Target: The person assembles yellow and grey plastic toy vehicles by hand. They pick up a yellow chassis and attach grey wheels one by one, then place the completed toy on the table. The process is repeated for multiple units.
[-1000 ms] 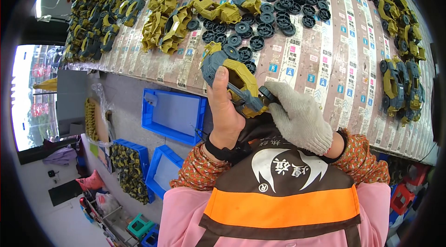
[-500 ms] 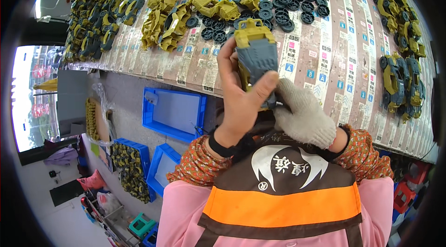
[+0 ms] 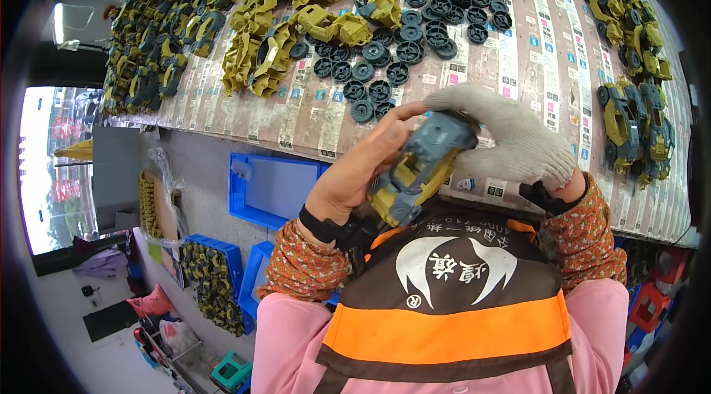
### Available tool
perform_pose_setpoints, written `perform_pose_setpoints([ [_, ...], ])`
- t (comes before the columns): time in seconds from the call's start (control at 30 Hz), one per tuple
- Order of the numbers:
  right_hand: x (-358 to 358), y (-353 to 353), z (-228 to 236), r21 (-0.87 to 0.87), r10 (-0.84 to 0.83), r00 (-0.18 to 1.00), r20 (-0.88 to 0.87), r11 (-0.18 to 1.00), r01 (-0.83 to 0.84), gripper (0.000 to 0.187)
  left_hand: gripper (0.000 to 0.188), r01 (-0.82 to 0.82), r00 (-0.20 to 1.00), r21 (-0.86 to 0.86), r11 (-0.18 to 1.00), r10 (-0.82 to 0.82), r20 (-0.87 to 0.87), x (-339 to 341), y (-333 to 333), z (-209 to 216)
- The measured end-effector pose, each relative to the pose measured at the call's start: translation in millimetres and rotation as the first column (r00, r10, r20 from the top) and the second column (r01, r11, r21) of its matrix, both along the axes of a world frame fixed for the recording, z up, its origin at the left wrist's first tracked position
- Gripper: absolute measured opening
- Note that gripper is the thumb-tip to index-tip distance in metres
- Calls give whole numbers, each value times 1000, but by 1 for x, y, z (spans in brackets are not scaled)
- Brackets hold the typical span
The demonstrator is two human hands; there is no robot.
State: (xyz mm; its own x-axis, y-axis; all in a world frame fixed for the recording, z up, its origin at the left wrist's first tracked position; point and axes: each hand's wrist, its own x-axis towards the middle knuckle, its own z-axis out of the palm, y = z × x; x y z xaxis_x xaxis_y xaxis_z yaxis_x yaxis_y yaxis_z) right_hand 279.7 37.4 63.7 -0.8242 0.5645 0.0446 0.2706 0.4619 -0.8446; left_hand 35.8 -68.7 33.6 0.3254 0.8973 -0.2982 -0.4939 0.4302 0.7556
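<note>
A toy car body (image 3: 424, 164) in olive-yellow and blue-grey is held over the table's near edge, in front of my apron. My bare left hand (image 3: 363, 161) grips it along its left side, thumb on top. My right hand (image 3: 522, 135), in a pale knitted glove, curls around the car's far right end, its fingers closed on it. Beyond my hands lie loose dark toy wheels (image 3: 444, 12) and a heap of olive-yellow car shells (image 3: 304, 20). The underside of the held car and some fingertips are hidden.
Toy cars are piled at the table's far left (image 3: 167, 31); more stand along its right side (image 3: 629, 124). Below the table's left edge are a blue tray (image 3: 278, 190) and a blue crate of yellow-and-grey parts (image 3: 207, 279). A red stool (image 3: 650, 305) stands low at right.
The car has turned in my hands and come down nearer my apron. My gloved right hand has moved up around its far end. Some wheels now lie nearer the table's front edge.
</note>
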Motion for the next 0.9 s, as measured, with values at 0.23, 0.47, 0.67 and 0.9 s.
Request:
perform_pose_setpoints([
  [0.23, 5, -34, -20, -265, -425, 891, 160, 851, 453, 57, 84, -192, 902, 101, 976, 135, 410, -20, -11, -34],
  [0.47, -28, -43, -21, 132, -129, 985, -118, 981, 144, 28, 52, -502, 865, 46, 864, 501, 36, 3, -9, -34],
  [0.67, -67, 59, -45, 588, -339, 935, -100, 738, 330, 19, 55, -548, 826, -102, 830, 557, 90, -13, -18, -31],
  [0.9, -111, 84, -54, 740, -350, 886, 305, 672, 10, 24, 64, -524, 846, -78, 848, 529, 67, -19, -29, -37],
])
